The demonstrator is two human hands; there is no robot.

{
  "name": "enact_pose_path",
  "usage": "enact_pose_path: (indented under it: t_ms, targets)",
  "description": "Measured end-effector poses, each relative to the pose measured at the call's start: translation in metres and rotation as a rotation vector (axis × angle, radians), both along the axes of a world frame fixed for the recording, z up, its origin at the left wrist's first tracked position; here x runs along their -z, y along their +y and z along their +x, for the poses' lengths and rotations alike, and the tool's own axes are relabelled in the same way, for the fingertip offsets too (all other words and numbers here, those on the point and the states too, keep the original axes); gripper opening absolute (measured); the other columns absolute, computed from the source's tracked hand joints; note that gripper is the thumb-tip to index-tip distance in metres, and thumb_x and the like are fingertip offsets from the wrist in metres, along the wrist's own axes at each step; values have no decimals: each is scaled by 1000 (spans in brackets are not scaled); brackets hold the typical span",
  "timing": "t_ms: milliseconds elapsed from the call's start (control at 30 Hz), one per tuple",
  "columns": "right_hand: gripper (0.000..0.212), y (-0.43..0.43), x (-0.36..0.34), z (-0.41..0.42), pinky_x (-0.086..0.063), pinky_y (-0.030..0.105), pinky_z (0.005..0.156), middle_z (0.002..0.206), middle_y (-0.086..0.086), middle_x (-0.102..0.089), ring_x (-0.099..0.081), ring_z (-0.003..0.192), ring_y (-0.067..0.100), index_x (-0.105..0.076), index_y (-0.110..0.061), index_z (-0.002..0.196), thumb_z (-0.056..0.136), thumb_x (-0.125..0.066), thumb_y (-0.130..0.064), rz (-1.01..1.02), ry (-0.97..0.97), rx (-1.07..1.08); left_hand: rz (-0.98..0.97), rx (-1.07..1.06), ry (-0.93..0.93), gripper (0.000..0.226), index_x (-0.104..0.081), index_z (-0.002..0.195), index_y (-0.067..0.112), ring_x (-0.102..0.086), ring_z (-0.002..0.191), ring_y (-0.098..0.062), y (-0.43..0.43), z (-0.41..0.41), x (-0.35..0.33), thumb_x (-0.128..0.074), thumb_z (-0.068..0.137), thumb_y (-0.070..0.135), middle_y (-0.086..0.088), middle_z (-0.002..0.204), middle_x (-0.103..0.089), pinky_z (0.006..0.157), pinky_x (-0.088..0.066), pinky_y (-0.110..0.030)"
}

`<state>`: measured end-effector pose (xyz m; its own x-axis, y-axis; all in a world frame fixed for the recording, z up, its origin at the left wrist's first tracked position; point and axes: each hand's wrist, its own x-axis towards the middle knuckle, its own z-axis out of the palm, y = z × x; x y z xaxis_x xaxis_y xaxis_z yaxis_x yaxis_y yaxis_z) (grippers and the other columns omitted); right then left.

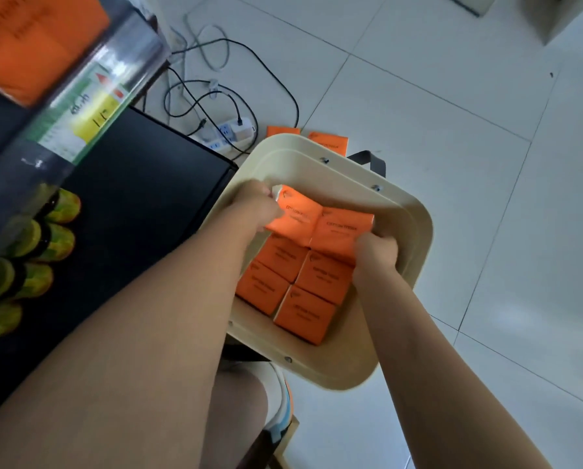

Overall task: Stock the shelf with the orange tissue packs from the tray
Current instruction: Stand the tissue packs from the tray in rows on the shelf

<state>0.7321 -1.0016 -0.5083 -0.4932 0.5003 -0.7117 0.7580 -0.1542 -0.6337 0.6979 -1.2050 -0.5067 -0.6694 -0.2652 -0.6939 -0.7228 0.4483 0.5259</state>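
A beige tray (415,228) holds several orange tissue packs (314,277) laid in rows. Both hands reach down into it. My left hand (254,206) grips the left end of one orange pack (295,214) raised above the rows. My right hand (374,253) grips the right side of a second orange pack (342,231) pressed against the first. Both packs are held together a little above the others. At the top left the shelf (90,93) carries a stack of orange packs (29,42) behind a clear front rail with a price label.
A lower dark shelf (141,201) at left holds green and yellow bottles (29,262). Two orange packs (329,143) lie on the white tiled floor beyond the tray, near a power strip (231,133) and tangled cables. A foot in a shoe (280,411) shows under the tray.
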Motion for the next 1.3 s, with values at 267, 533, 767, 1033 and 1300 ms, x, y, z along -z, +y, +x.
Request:
enact_pose_path:
  t_ms: [267, 533, 767, 1033, 1300]
  targets:
    - [26, 22, -78, 28, -64, 42, 72, 108, 10, -71, -73, 90, 24, -61, -15, 120, 96, -61, -6, -240, 224, -320, 185, -63, 14, 37, -63, 121, 15, -70, 104, -26, -39, 51, -128, -72, 89, -2, -11, 115, -73, 85, -59, -41]
    - [30, -25, -179, 48, -59, 37, 89, 111, 12, -73, -71, 102, 24, -58, -5, 128, 99, -54, 1, -642, 480, -683, 218, -263, 262, 44, -63, 127, 15, -71, 109, -29, -113, 155, -274, -72, 88, -1, -11, 117, -75, 91, -57, -39]
    - [35, -112, -282, 58, -57, 40, 93, 118, 18, -72, -71, 103, 25, -58, -10, 130, 98, -54, 3, -751, 633, -927, 220, -462, 539, 57, -65, 129, 22, -74, 100, -22, -164, 255, -374, -75, 75, 10, -6, 119, -76, 87, -57, -37]
    - [40, -218, -342, 92, -60, 34, 86, 114, 11, -72, -70, 107, 26, -58, -10, 134, 97, -57, 4, -853, 693, -1112, 97, -680, 744, 58, -65, 129, 13, -77, 81, -16, -217, 350, -427, -75, 72, 7, -9, 110, -78, 73, -63, -25]
    - [32, -303, -361, 139, -58, 23, 75, 104, 0, -76, -70, 92, 12, -68, -13, 122, 99, -51, 3, -910, 678, -1297, 73, -864, 874, 41, -68, 119, 19, -77, 85, -18, -265, 429, -432, -71, 81, 2, -8, 114, -76, 72, -63, -28]
